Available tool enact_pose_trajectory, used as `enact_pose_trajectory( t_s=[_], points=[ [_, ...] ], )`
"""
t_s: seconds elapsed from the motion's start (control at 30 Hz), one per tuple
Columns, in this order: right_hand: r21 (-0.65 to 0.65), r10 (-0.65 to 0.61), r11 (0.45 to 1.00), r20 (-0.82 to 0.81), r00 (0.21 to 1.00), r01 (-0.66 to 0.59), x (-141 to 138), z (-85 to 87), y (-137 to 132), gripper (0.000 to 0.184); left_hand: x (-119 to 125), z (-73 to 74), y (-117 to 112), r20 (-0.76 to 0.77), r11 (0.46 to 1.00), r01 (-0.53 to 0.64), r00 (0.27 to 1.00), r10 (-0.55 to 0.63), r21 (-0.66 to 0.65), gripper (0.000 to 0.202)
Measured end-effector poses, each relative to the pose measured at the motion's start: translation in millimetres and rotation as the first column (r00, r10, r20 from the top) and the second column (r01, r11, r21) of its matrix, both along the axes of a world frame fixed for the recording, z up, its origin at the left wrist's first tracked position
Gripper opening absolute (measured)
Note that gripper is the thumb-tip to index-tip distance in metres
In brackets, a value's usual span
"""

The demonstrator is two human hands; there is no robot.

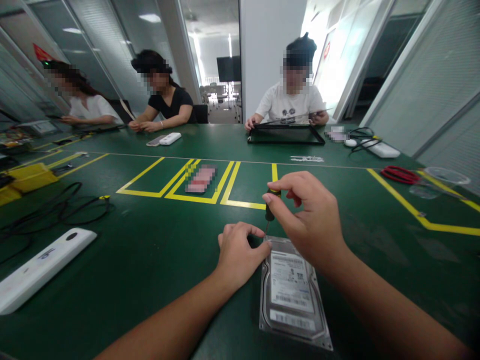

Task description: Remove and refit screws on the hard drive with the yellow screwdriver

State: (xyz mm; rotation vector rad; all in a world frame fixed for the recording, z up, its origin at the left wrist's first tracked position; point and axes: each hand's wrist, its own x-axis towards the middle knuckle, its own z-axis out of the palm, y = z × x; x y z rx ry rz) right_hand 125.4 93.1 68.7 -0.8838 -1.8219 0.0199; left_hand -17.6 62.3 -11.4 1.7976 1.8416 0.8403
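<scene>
- green table [157, 290], yellow tape [193, 198] stuck on it
- hard drive [290, 285] lying flat, touching left hand [240, 255]
- white bar [48, 270] way left of that hand
- red cable coil [399, 175] way right of right hand [313, 212]

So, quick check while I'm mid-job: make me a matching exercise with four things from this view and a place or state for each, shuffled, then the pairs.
Things
1. Screwdriver
2. Hard drive
3. Red cable
4. White bar-shaped device

Places and states
A. Looped, toward the right of the view
B. Lying slantwise at the near left of the view
C. Pinched in the right hand, shaft pointing down
D. Labels up, with the left hand at its far left corner

Pairs: 1-C, 2-D, 3-A, 4-B
</scene>
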Motion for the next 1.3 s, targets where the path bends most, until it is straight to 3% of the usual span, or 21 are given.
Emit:
enact_pose_trajectory(
  t_s=[0.5,0.63,0.97,1.07,1.3],
  points=[
    [-0.050,-0.009,0.999,-0.015,1.000,0.009,-0.1,2.6,-2.7,0.006,0.0,2.0,-0.8,-0.004,1.000,0.004,1.000,-0.005,-0.001,0.015],
    [-0.026,0.026,0.999,-0.027,0.999,-0.027,-0.6,3.1,-3.5,0.016,-0.1,3.0,-1.3,-0.011,1.000,0.008,1.000,-0.008,-0.002,0.016],
    [-0.050,0.031,0.998,-0.054,0.998,-0.034,-0.7,2.6,-3.0,0.004,0.3,1.3,-1.4,-0.004,1.000,0.011,1.000,-0.011,0.007,0.015],
    [-0.033,0.062,0.997,-0.070,0.996,-0.064,-0.6,3.2,-3.8,0.013,0.0,1.4,-1.2,-0.007,1.000,0.013,1.000,-0.013,0.012,0.016],
    [-0.037,0.047,0.998,-0.001,0.999,-0.047,0.5,2.9,-1.9,0.010,0.9,1.1,-1.2,-0.004,1.000,0.009,1.000,-0.009,0.004,0.016]
  ],
)
